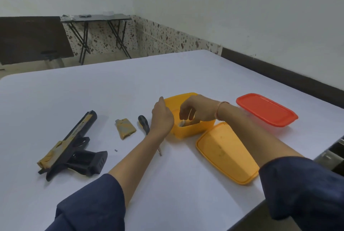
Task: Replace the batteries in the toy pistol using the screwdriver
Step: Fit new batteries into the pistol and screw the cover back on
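Observation:
The black and tan toy pistol (pixel 72 145) lies on its side at the left of the white table, its grip compartment uncovered. Its tan battery cover (pixel 125 128) lies apart to the right, and a tiny dark screw (pixel 116 150) sits below it. The screwdriver (pixel 147 130) lies beside my left forearm, partly hidden by it. My left hand (pixel 162 117) rests against the left wall of the open yellow box (pixel 188 130). My right hand (pixel 197 108) hovers over the box with fingers curled down into it, above batteries (pixel 183 123); whether it holds one is unclear.
The yellow lid (pixel 228 153) lies right of the box near the table's front edge. A clear container with a red lid (pixel 266 109) stands at the far right. A black folding table (pixel 96 31) stands by the far wall.

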